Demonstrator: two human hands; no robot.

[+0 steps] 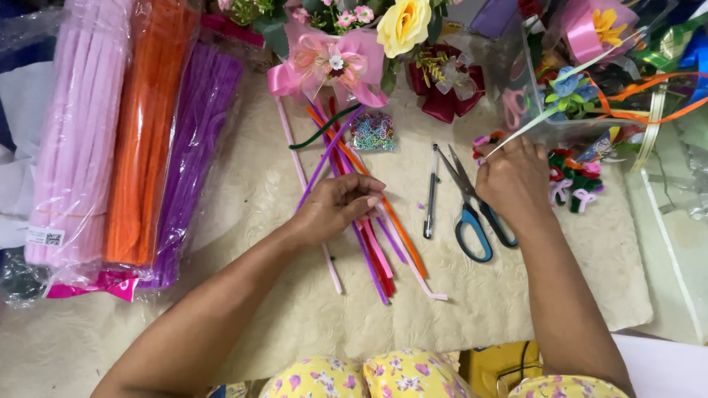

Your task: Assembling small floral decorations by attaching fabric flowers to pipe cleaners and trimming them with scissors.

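Cream textured mat (516, 295): left hand (335, 206) pinches loose pipe cleaners (369, 243); right hand (514, 180), closed beside blue-handled scissors (472, 214), grips a pale ribbon strip (546, 118).

Three long clear plastic packs of pipe cleaners lie side by side left of the scissors (472, 214): a pink pack (77, 140) outermost, an orange pack (147, 133) in the middle, and a purple pack (193, 155) nearest. A small white label (44, 237) sits on the pink pack's lower end.
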